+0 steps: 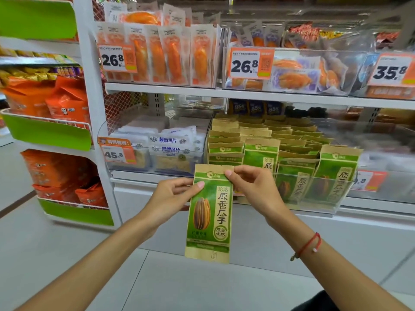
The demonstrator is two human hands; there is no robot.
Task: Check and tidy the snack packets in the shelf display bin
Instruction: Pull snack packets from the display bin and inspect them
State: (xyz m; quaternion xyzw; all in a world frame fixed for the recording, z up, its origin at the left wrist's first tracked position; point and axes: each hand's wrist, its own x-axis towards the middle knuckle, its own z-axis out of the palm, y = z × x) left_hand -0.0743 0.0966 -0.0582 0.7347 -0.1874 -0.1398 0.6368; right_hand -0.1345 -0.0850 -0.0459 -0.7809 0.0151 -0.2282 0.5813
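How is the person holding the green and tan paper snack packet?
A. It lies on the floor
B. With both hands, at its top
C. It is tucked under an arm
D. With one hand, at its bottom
B: the left hand and right hand both pinch the top of the green and tan paper snack packet, which hangs upright.

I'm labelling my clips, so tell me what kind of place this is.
Most likely a snack aisle in a shop. Orange price tags hang on white shelves, clear bins hold rows of packets, and both hands, left hand and right hand, hold a green sunflower seed packet.
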